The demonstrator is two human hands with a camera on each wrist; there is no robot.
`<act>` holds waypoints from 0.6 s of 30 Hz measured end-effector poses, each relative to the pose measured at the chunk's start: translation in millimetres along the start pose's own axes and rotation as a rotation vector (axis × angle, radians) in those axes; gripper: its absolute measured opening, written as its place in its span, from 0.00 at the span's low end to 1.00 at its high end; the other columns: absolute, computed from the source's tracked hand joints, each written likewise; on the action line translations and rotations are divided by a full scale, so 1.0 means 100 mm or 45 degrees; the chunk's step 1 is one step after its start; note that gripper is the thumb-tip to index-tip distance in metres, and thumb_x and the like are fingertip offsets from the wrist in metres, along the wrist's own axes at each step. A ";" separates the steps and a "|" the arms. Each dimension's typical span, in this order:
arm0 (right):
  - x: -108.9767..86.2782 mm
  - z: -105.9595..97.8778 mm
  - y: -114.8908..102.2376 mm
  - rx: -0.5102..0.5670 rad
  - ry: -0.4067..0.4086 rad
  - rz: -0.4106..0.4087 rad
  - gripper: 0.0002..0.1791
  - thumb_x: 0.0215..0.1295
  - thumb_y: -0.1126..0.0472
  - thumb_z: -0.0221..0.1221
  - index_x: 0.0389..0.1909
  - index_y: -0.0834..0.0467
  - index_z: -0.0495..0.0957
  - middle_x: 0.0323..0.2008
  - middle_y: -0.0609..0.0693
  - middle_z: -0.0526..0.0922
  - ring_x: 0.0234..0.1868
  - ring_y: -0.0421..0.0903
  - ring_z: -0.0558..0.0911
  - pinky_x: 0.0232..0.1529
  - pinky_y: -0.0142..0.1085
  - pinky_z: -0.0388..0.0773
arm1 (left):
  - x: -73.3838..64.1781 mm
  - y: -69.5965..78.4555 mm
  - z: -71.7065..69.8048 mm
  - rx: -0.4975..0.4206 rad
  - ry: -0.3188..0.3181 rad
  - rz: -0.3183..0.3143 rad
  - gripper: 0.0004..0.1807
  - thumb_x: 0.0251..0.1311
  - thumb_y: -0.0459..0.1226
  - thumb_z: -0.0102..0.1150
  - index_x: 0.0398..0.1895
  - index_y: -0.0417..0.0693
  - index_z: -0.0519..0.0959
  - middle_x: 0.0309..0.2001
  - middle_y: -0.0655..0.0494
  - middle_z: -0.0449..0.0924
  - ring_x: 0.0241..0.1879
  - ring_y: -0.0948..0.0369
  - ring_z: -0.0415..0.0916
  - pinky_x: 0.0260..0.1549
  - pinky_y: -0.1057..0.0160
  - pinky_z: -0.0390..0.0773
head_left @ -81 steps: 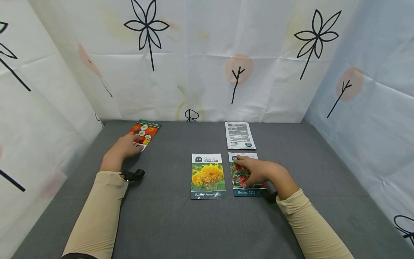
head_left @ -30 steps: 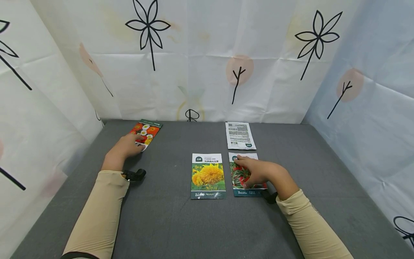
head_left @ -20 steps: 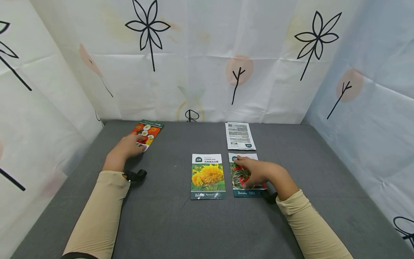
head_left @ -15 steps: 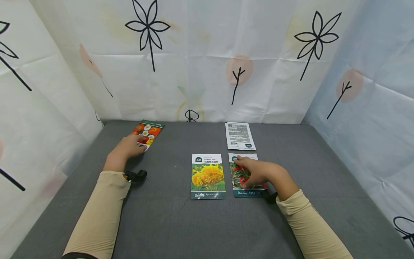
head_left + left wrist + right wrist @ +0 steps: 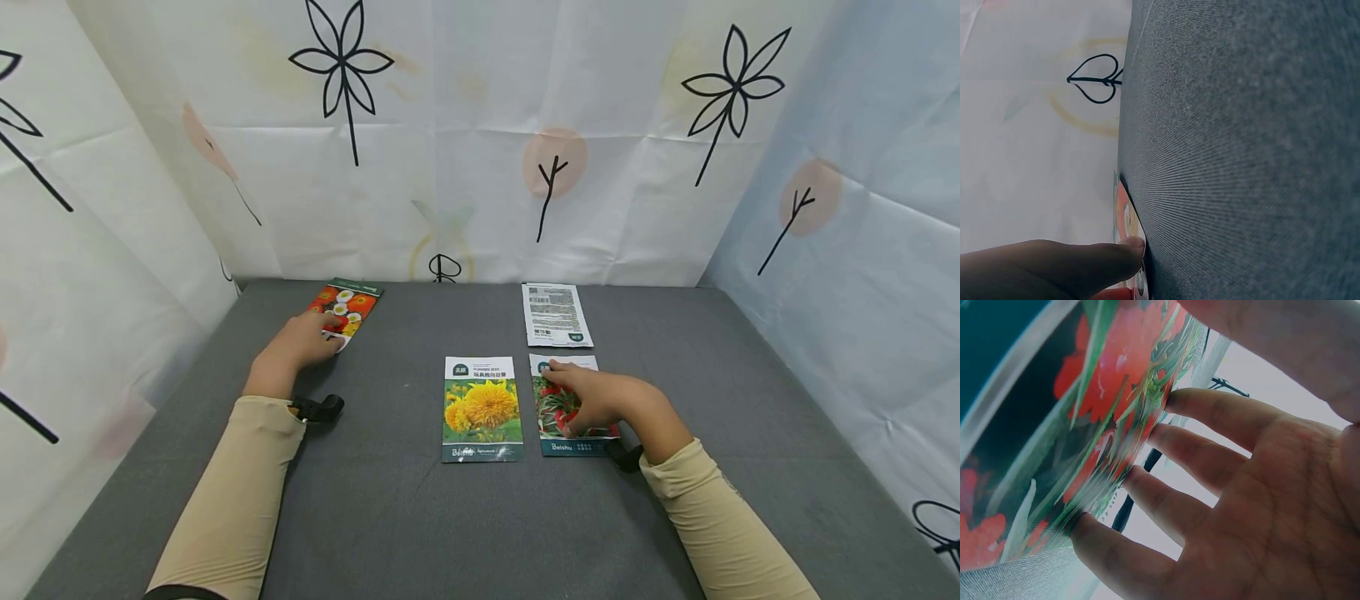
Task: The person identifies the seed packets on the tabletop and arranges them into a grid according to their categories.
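In the head view, my left hand (image 5: 298,343) lies over the near-left part of a seed packet with orange and white flowers (image 5: 351,308). Its thumb touches that packet's edge (image 5: 1139,250) in the left wrist view; the other fingertips are mostly hidden. My right hand (image 5: 611,398) rests spread fingertips on a red-flowered seed packet (image 5: 558,407), which bends up close to the camera in the right wrist view. Just left of it lies a yellow-flowered seed packet (image 5: 482,412), face up. Behind, a seed packet (image 5: 557,315) shows its white printed back.
All the packets lie on a grey cloth-covered table (image 5: 420,533). White fabric walls (image 5: 480,167) with plant drawings stand along its back and both sides. A black wrist strap (image 5: 318,408) sticks out beside the left wrist.
My left hand and the orange-and-white-flowered seed packet have slid slightly to the right. My right hand and the other packets keep their places.
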State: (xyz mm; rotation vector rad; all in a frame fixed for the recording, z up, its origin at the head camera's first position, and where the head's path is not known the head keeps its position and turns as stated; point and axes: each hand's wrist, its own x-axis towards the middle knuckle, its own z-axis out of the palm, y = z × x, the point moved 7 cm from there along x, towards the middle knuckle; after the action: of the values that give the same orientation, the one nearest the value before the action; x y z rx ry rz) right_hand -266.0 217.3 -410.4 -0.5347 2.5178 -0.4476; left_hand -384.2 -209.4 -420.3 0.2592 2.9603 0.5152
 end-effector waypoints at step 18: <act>0.00 0.01 0.00 -0.008 0.001 -0.001 0.53 0.65 0.60 0.74 0.85 0.58 0.54 0.86 0.63 0.45 0.84 0.68 0.53 0.74 0.63 0.68 | -0.01 0.06 0.00 0.004 0.016 0.009 0.29 0.75 0.41 0.57 0.72 0.33 0.73 0.70 0.25 0.71 0.68 0.26 0.68 0.66 0.27 0.69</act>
State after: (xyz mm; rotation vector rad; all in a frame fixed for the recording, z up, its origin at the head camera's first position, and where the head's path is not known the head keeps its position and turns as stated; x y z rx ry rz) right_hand -266.0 217.4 -411.2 -0.5384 2.5201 -0.4408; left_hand -381.8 -203.8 -418.3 0.2681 2.9733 0.5152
